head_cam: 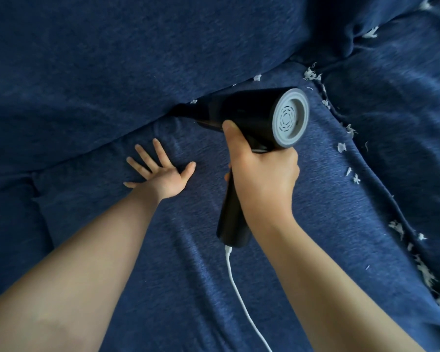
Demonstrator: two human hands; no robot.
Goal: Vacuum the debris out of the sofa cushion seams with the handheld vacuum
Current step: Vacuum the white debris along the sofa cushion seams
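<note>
My right hand (262, 174) grips the handle of a black handheld vacuum (249, 113) with a grey rear vent. Its nozzle points left into the seam (181, 111) between the blue seat cushion (188, 250) and the back cushion (112, 59); the nozzle tip is hidden in the gap. My left hand (160, 171) lies flat with fingers spread on the seat cushion, left of the vacuum. White debris scraps (311, 73) sit at the seam corner, and more debris (424, 270) lines the right-hand seam.
A white power cord (239, 295) runs from the bottom of the vacuum handle down across the seat cushion toward the lower edge. A second blue seat cushion (404, 110) lies to the right of the debris-lined seam.
</note>
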